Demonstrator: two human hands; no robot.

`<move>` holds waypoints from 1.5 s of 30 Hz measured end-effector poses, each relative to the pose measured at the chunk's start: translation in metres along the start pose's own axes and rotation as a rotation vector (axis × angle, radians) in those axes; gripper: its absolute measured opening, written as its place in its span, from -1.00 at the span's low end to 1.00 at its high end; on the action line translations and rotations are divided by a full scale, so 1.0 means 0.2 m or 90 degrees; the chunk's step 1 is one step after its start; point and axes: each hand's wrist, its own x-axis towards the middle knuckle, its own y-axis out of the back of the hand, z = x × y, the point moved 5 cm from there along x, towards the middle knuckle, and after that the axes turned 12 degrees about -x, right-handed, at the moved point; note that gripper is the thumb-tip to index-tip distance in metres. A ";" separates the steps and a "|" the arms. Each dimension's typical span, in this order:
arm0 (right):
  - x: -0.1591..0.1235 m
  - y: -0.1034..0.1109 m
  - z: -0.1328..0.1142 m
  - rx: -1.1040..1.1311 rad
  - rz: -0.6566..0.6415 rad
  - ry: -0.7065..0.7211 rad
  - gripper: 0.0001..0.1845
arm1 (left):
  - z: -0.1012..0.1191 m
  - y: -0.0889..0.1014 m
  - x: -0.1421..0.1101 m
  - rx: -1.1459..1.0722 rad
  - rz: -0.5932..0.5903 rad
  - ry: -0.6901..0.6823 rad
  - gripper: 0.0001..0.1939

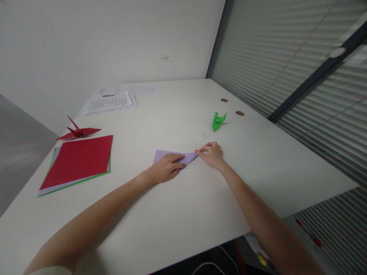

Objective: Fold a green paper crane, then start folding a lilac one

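Observation:
A folded piece of purple paper (161,154) lies on the white table in front of me, tapering to a point on its right. My left hand (168,167) rests flat across it, fingers stretched out and pressing it down, hiding part of the folds. At the right tip, my right hand (211,154) pinches the paper's pointed corner between thumb and finger. A green paper crane (218,122) stands beyond my right hand.
To the left lies a stack of coloured sheets with red paper (82,160) on top. Behind it sits a red paper crane (78,132). Printed pages (109,102) are near the wall. Blinds (281,57) run along the table's right edge, near two round holes.

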 end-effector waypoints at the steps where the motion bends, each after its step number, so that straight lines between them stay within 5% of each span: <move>1: 0.00 0.00 0.00 0.001 0.003 0.003 -0.73 | 0.00 0.00 0.00 0.000 0.000 -0.003 -0.70; 13: 0.00 -0.02 -0.01 0.024 0.002 0.038 -0.88 | 0.00 0.00 0.00 -0.005 0.009 -0.002 -0.71; 45: -0.03 -0.03 -0.02 -0.039 0.042 0.071 -0.84 | 0.00 0.01 0.00 -0.009 0.010 -0.001 -0.71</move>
